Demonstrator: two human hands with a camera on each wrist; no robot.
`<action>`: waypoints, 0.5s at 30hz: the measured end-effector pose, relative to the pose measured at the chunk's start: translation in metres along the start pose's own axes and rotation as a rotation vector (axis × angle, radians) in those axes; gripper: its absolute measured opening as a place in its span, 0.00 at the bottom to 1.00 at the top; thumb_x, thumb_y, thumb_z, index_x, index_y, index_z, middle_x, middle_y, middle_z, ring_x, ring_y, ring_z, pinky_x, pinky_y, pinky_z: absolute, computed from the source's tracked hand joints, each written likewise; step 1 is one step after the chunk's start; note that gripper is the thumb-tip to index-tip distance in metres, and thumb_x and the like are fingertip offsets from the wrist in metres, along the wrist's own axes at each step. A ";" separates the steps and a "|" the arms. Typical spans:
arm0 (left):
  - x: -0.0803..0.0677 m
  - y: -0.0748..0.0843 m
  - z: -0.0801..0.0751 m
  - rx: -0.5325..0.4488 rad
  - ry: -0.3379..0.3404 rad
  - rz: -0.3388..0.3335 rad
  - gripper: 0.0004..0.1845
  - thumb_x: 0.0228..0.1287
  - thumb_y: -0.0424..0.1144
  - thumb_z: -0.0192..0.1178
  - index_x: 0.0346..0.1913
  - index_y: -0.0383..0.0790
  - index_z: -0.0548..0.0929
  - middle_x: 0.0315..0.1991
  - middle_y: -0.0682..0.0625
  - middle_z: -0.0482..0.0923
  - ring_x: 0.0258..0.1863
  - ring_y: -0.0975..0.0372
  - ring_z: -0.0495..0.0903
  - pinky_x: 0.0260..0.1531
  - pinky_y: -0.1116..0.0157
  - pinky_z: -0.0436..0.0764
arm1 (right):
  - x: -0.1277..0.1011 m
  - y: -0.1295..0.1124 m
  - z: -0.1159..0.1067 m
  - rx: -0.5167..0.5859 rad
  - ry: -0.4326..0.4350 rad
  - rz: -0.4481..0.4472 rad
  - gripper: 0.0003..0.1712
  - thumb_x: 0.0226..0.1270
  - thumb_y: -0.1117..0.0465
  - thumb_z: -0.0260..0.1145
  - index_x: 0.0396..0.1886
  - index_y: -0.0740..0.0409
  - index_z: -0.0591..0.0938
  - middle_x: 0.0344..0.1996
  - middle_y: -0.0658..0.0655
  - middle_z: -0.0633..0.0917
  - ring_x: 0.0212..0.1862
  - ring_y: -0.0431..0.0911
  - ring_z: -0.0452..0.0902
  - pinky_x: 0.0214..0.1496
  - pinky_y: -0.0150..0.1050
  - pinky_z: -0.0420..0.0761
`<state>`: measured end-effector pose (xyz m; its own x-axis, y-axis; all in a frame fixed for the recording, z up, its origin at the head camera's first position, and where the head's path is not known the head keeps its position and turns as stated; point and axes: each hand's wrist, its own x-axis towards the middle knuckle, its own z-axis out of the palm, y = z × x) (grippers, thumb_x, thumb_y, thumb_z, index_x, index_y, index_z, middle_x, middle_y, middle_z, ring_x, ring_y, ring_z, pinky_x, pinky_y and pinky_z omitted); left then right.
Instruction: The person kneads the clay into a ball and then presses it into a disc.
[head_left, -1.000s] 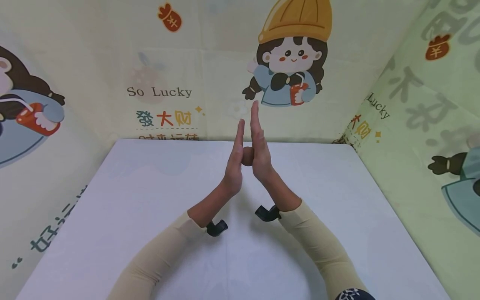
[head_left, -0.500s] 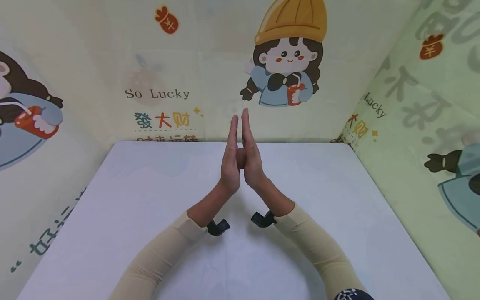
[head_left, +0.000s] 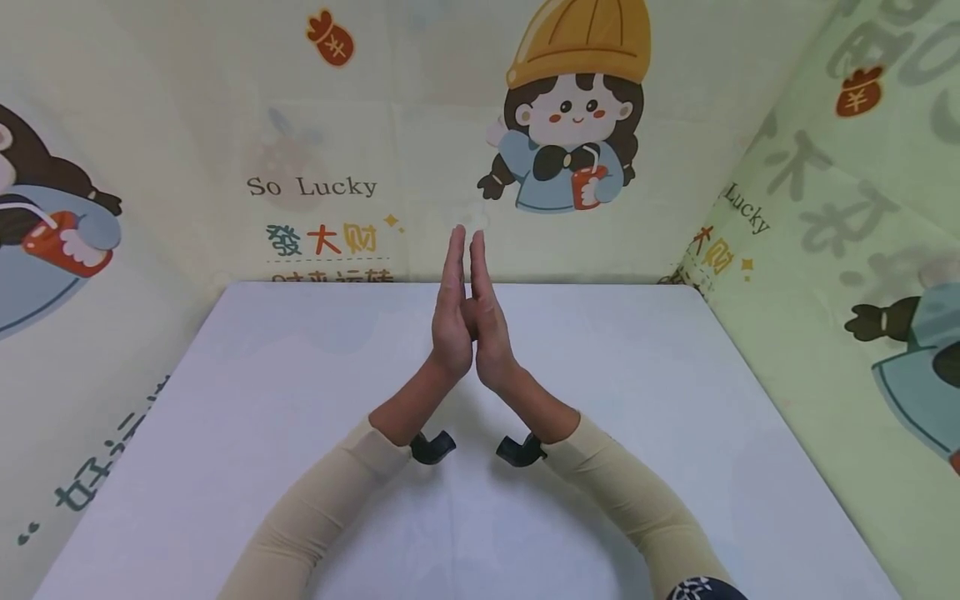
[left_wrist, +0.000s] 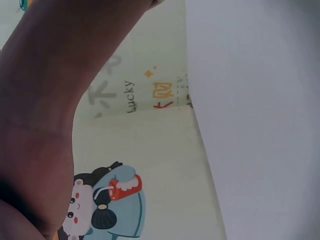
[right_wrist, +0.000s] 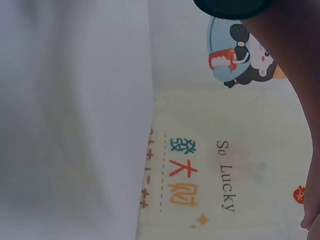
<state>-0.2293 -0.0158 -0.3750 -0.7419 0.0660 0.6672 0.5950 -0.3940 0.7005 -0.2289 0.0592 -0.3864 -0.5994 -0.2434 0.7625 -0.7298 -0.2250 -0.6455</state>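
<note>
A small brown ball (head_left: 471, 320) sits between two upright palms in the head view, mostly covered by them. My left hand (head_left: 452, 325) has straight fingers pointing up and away, its palm against the ball's left side. Opposite it, my right hand (head_left: 491, 337) presses the ball from the right, fingers straight too. The fingertips stand nearly level, with a narrow gap between the hands. Both are raised over the white table (head_left: 300, 350). In the left wrist view the forearm and part of the hand fill the left side. Neither wrist view shows the ball.
Dark wrist cameras (head_left: 432, 448) hang inside both cream sleeves (head_left: 330, 500). A printed cloth wall (head_left: 435, 150) with cartoon figures and lettering rises behind the table's back edge and along both sides. A dark blue patterned patch (head_left: 707, 588) shows at the bottom right.
The right hand has slid back toward the body against the left, its fingertips dropping from well above the left ones to just below. Both hands and the ball have shifted slightly left.
</note>
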 end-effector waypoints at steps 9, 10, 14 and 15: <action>0.005 -0.007 -0.005 0.014 0.010 0.009 0.35 0.81 0.43 0.23 0.84 0.31 0.40 0.86 0.43 0.36 0.84 0.64 0.37 0.80 0.60 0.38 | -0.009 -0.002 0.002 -0.039 0.010 0.054 0.54 0.81 0.27 0.34 0.86 0.61 0.35 0.84 0.61 0.53 0.52 0.43 0.73 0.72 0.42 0.65; 0.005 -0.008 -0.006 0.019 0.010 0.008 0.35 0.81 0.43 0.23 0.84 0.31 0.40 0.86 0.44 0.37 0.83 0.64 0.37 0.79 0.60 0.38 | -0.010 -0.002 0.001 -0.046 0.014 0.064 0.54 0.81 0.27 0.34 0.86 0.60 0.35 0.80 0.63 0.60 0.40 0.42 0.71 0.63 0.38 0.70; 0.007 -0.013 -0.008 0.026 0.004 0.010 0.35 0.81 0.42 0.23 0.84 0.32 0.40 0.86 0.43 0.36 0.83 0.64 0.37 0.79 0.60 0.39 | -0.012 -0.003 0.001 -0.077 0.013 0.087 0.55 0.79 0.25 0.33 0.86 0.58 0.35 0.80 0.63 0.60 0.27 0.44 0.61 0.42 0.37 0.66; 0.007 -0.014 -0.008 0.025 0.004 0.008 0.35 0.81 0.43 0.23 0.85 0.32 0.40 0.86 0.44 0.36 0.83 0.64 0.37 0.79 0.60 0.39 | -0.013 -0.003 0.001 -0.081 0.010 0.086 0.54 0.80 0.25 0.32 0.86 0.58 0.35 0.84 0.59 0.52 0.30 0.45 0.63 0.46 0.38 0.67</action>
<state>-0.2452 -0.0175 -0.3825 -0.7387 0.0591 0.6715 0.6081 -0.3716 0.7016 -0.2188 0.0619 -0.3943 -0.6638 -0.2491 0.7052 -0.6996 -0.1263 -0.7032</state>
